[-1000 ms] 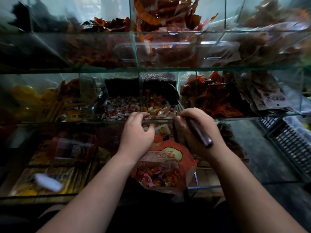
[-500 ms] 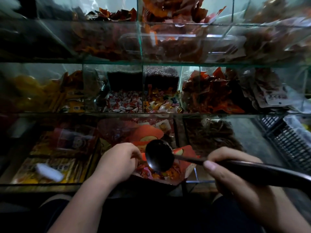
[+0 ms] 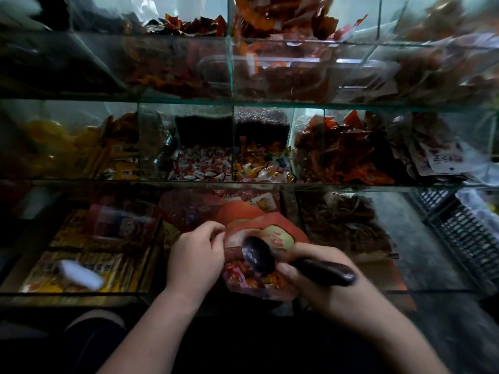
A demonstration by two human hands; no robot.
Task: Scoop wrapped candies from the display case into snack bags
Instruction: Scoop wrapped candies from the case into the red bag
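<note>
The left hand (image 3: 194, 261) is seen pinching the left edge of the snack bag (image 3: 272, 225), thumb and fingers curled on its rim so that the mouth is held open. The right hand (image 3: 326, 292) is clamped round the handle of a dark scoop (image 3: 318, 271), whose bowl (image 3: 258, 255) is held at the bag's mouth; whether the bowl carries anything cannot be told in the dim light. The bag, red with a clear window, is held between the two hands at the near edge of the glass display case (image 3: 351, 186), and wrapped candies (image 3: 248, 279) are visible inside it. Farther off, on the middle shelf, red-and-white candies (image 3: 201, 166) are kept in one compartment and mixed-colour candies (image 3: 263, 170) in the one just to its right. A dark slatted crate (image 3: 464, 233) is set at the far right.
</note>
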